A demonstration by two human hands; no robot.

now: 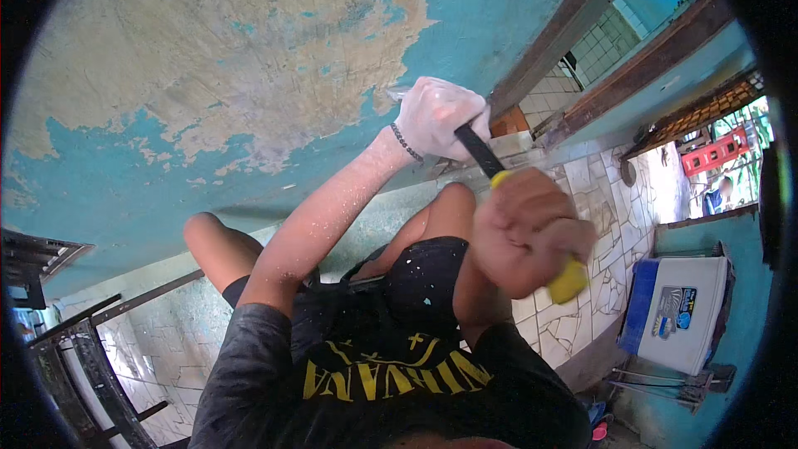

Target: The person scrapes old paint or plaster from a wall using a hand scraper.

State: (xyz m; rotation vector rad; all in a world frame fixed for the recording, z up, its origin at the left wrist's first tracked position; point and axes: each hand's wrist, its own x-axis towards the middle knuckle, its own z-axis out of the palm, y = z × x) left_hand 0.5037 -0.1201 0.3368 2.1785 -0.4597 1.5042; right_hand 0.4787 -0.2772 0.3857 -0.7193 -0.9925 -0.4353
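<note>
My left hand (439, 115), in a white covering that looks like a thin glove or plastic, is closed around the black shaft (480, 151) of a hand tool. My right hand (530, 237), blurred, grips the tool's yellow handle (568, 282), whose butt sticks out below the fist. The tool's working end is hidden behind the left hand, so its kind cannot be told. Just beyond the left hand rises a wall (499, 6) with turquoise paint. A large patch of bare tan plaster (249, 62) shows where paint is gone. Pale specks dot my left forearm.
A dark wooden door frame (561, 25) stands at the right of the wall. Irregular pale tiles (561, 324) cover the floor. A white and blue cooler (679, 315) sits at the right on a stand. Dark wooden furniture (103, 368) is at lower left. A person (720, 196) is outside the far opening.
</note>
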